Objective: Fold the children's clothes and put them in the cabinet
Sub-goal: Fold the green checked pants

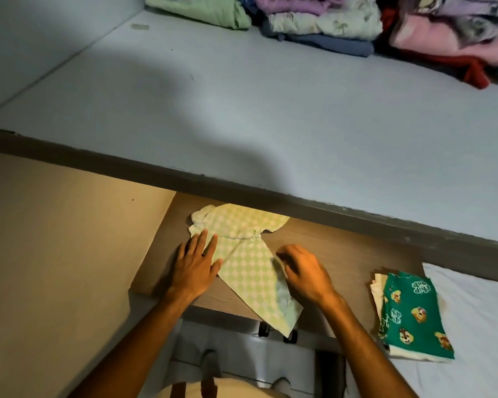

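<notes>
A small green-and-white checked children's garment (247, 262) lies spread on a brown wooden surface (342, 254), its top tucked under the edge of a grey shelf. My left hand (197, 261) rests flat on the garment's left side, fingers apart. My right hand (304, 270) is curled over the garment's right edge and seems to pinch the fabric. A folded green cartoon-print piece (414, 314) lies on a small stack to the right.
A wide grey shelf (242, 110) spans the view above the hands. At its back sit piles of folded clothes: light green (202, 10), lilac and pale (322, 21), pink and red (449, 44). A beige wall panel (55, 239) stands at left.
</notes>
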